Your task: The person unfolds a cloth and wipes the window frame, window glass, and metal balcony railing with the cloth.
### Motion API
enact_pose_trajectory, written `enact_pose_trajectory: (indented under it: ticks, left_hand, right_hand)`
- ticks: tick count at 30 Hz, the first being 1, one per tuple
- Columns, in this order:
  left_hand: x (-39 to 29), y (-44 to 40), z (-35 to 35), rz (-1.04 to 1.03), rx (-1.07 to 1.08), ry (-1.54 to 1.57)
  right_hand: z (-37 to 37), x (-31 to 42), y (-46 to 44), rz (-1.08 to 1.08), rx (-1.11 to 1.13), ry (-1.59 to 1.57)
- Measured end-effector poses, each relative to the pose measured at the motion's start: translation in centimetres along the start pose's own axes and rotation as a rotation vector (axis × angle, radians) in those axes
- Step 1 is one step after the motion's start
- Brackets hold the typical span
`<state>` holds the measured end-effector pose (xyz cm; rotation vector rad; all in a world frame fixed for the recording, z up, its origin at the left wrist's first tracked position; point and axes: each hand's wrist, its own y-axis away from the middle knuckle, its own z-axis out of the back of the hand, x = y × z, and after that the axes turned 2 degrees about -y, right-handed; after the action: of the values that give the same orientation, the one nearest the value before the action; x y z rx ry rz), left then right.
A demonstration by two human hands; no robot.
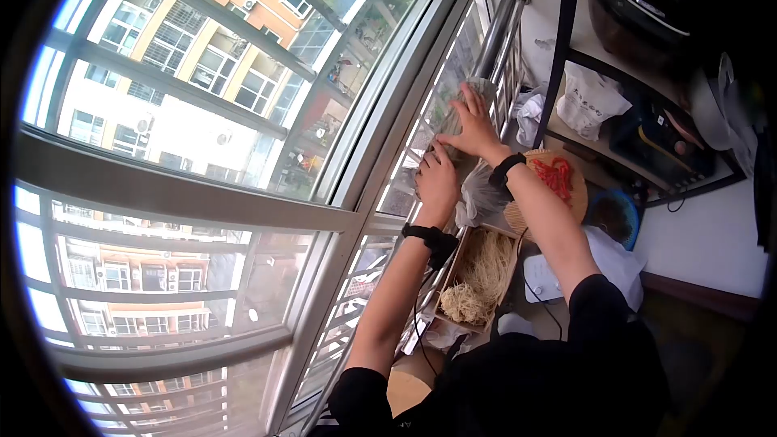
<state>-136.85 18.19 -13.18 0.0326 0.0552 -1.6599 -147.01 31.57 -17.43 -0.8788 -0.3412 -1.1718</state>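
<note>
My right hand (477, 131) lies on a greyish, cloth-like bundle (482, 87) by the metal rail at the window, its thumb and fingers spread around it. Lower and to the left, my left hand (438, 182) rests on the same bundle with its fingers bent over. The two hands almost touch. What the bundle is, I cannot make out, as my hands cover much of it. Each wrist wears a black band. Just below hangs a clear plastic bag (483, 197). Under my forearms stands a box (456, 269) of pale dried noodle-like strands (476, 295).
Red peppers (554, 178) lie on a round woven tray (576, 206) at right. Behind it are a blue basket (615, 218) and a shelf (558, 125) holding a white bag (591, 101). A barred window (186, 186) fills the left. Cables (530, 283) run near the box.
</note>
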Motion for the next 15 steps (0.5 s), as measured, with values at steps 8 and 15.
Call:
enact_pose_trajectory:
  ticks: [8, 15]
  left_hand:
    - [-2.9, -8.6, -2.7, -0.112, -0.160, -0.069]
    - [-6.0, -14.6, -4.1, -0.089, -0.199, -0.048]
  right_hand:
    - [1.7, -6.9, -6.5, 0.077, 0.037, 0.053]
    - [3.1, -11.6, -12.1, 0.119, -0.009, 0.082]
